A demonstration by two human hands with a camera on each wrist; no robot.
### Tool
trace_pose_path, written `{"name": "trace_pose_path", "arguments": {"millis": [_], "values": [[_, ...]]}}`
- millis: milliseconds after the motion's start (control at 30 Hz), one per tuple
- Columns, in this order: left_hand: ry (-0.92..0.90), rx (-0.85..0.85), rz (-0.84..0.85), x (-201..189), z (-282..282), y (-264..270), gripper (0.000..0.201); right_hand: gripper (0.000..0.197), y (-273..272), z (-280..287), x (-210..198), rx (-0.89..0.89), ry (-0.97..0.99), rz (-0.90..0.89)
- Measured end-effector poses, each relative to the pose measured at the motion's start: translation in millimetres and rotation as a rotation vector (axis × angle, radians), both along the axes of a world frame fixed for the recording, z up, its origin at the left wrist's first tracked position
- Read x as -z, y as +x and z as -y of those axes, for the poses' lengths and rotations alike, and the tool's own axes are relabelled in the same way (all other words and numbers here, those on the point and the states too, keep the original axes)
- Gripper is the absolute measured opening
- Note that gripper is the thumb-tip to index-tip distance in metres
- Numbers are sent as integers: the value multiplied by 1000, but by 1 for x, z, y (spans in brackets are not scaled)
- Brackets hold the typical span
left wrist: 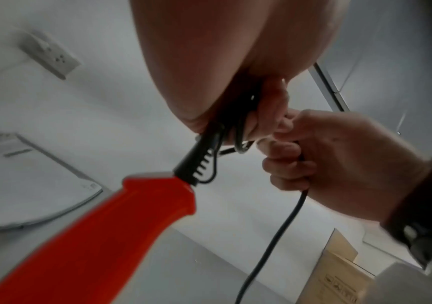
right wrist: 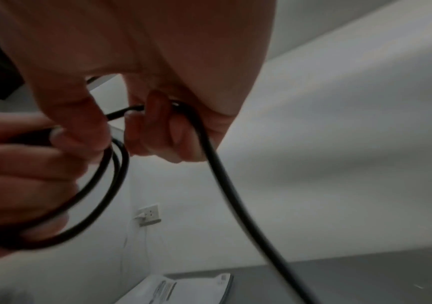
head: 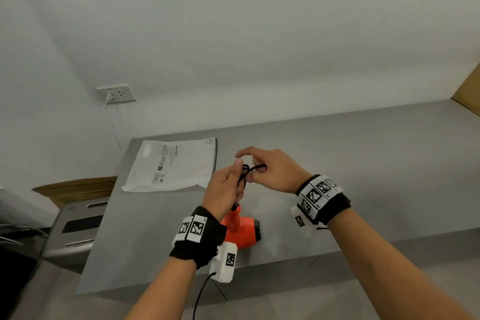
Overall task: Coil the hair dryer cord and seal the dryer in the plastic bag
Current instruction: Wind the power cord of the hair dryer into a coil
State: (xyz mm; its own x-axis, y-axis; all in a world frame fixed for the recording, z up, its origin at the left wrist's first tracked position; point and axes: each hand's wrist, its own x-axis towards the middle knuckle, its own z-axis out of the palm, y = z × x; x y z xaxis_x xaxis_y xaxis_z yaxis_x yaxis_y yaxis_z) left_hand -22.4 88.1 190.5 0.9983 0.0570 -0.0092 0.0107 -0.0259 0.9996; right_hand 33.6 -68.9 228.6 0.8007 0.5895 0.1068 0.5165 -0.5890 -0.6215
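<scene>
left hand (head: 226,188) gripping looped cord (head: 250,169) | right hand (head: 270,170) pinching cord | orange dryer (head: 240,229) hanging over table (head: 363,176) | bag (head: 172,164) lying flat

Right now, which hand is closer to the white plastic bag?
Left. The left hand is just beside the plastic bag's near right corner, gripping the black cord. The right hand is farther right, past the left hand, also holding the cord.

Orange dryer (head: 240,228), looped black cord (head: 250,169)
</scene>
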Motion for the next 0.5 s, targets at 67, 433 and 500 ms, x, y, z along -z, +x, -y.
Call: {"name": "trace_pose_path", "arguments": {"millis": [67, 433, 500], "values": [[-76, -10, -28, 1, 0, 0, 56, 45, -3, -2, 7, -59, 28, -98], [-106, 33, -57, 7, -6, -8, 26, 16, -3, -18, 26, 96, 42, -62], [-142, 29, -76, 12, -9, -9, 25, 18, -5, -22, 29, 139, 29, -47]]}}
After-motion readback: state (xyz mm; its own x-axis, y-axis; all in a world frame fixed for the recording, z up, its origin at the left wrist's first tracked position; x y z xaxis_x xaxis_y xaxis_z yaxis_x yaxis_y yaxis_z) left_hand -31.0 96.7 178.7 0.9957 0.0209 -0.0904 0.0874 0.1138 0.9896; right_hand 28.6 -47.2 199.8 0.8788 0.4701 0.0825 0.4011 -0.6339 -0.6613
